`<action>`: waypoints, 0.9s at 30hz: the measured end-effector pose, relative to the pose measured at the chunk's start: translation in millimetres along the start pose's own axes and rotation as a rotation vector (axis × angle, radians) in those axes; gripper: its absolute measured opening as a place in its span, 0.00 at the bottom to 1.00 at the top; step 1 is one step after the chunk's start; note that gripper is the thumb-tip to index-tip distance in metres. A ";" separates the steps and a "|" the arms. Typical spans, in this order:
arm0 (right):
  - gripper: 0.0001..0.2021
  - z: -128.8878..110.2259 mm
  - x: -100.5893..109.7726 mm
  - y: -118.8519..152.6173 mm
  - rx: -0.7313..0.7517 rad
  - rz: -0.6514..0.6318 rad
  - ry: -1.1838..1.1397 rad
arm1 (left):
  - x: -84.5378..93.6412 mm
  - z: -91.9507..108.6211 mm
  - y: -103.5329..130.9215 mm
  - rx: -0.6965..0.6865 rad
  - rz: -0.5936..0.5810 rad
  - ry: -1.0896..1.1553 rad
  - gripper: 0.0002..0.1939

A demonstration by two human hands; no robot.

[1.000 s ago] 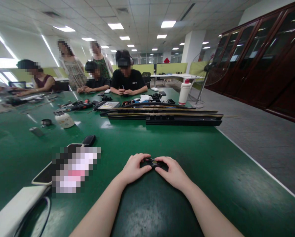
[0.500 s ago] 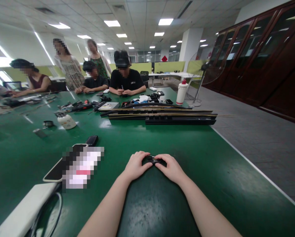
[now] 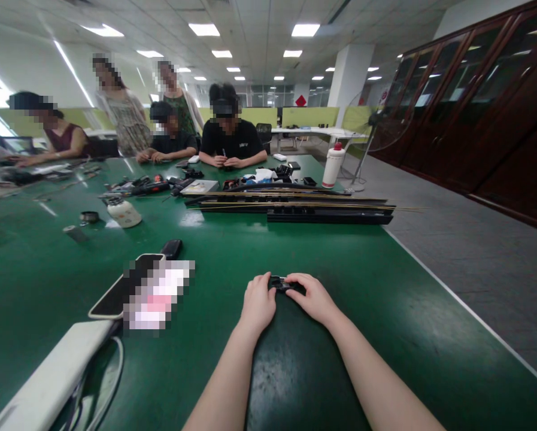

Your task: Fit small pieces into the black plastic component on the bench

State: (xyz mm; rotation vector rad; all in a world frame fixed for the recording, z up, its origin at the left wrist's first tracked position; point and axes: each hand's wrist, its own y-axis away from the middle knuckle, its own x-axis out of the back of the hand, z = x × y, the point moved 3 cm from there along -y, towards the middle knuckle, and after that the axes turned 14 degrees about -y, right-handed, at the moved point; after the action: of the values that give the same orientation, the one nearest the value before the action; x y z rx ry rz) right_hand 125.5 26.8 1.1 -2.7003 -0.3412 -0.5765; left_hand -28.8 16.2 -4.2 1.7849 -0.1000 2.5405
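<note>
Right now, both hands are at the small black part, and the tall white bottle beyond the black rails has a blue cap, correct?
Not quite: the head view shows a red cap on the tall white bottle beyond the black rails, not a blue one. The left hand and right hand are indeed at the small black part.

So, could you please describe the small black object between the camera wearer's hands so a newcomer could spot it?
Start from the large green table and look nearer than the long black strips. Between the left hand and right hand is the small black object. It is far shorter than those strips, and only it lies between these hands.
</note>
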 end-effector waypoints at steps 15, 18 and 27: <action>0.11 -2.5 2.6 2.6 -0.059 0.009 -0.008 | -1.4 -2.1 0.8 -0.032 0.059 0.143 0.15; 0.10 -3.6 3.1 5.3 -0.051 0.000 -0.012 | -0.7 -1.9 1.6 -0.042 0.042 0.150 0.13; 0.09 -4.2 3.6 6.1 -0.039 0.000 0.020 | -0.1 -0.9 1.5 -0.100 0.018 0.092 0.22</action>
State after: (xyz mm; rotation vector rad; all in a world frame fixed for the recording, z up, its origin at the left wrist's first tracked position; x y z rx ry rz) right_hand 129.1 20.2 4.4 -2.7293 -0.3283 -0.6162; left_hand -29.7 14.8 -4.7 1.6372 -0.2368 2.5752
